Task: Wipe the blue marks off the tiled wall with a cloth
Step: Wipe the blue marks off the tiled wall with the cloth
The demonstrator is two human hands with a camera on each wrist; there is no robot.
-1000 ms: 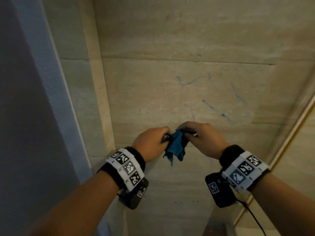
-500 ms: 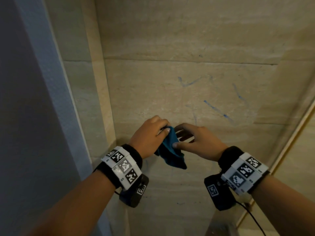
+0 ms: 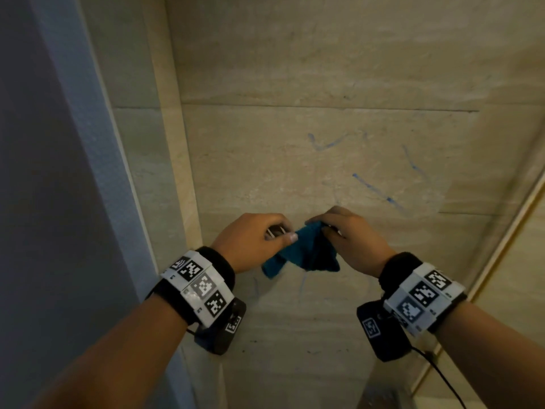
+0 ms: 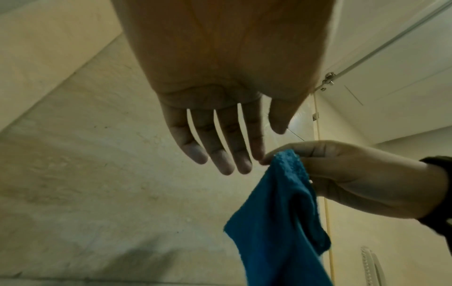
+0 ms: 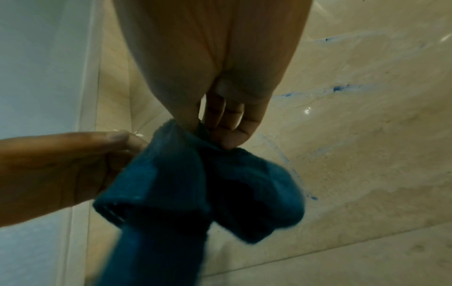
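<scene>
Facing the beige tiled wall (image 3: 295,69), both hands work low in front of it, its blue marks (image 3: 376,190) unwiped above and right of them. A grey door frame (image 3: 88,143) bounds the left, a pale trim strip (image 3: 501,246) the right; open tile lies above. Since half a second ago the teal cloth (image 3: 303,255) has spread wider between the hands. Right hand (image 3: 354,243) pinches its top edge; left hand (image 3: 250,240) has let go, fingers (image 4: 220,154) relaxed, thumb touching the fabric

Tiled wall (image 3: 324,69) lies unobstructed (grey wall (image 3: 44,172) crowds the left).
</scene>
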